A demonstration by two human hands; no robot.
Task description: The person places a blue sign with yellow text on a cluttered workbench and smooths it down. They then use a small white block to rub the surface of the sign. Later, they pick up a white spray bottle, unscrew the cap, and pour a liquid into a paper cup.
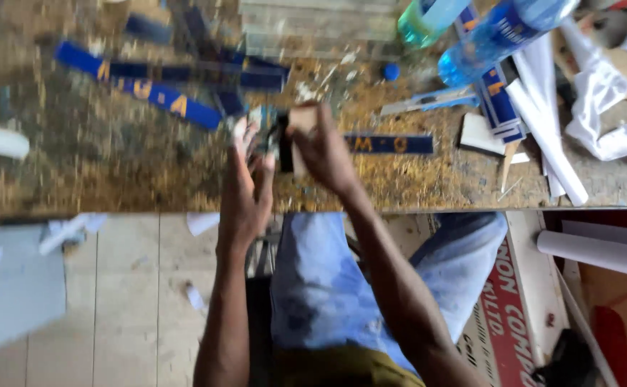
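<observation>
Both hands meet over the near edge of a worn, speckled workbench (113, 165). My left hand (247, 188) has its fingers curled around a small grey and black object (270, 140), too blurred to name. My right hand (322, 149) grips a small tan block (301, 118) from above, with a black strip (285, 152) hanging under it between the two hands. The hands touch or nearly touch each other.
Long blue strips with yellow letters (152, 93) lie at the back left, a short one (389, 144) just right of the hands. Plastic bottles (496, 32), white paper rolls (546, 129), a utility knife (428, 102) and crumpled white cloth (607, 107) crowd the right. Floor and a red sign (507, 308) lie below.
</observation>
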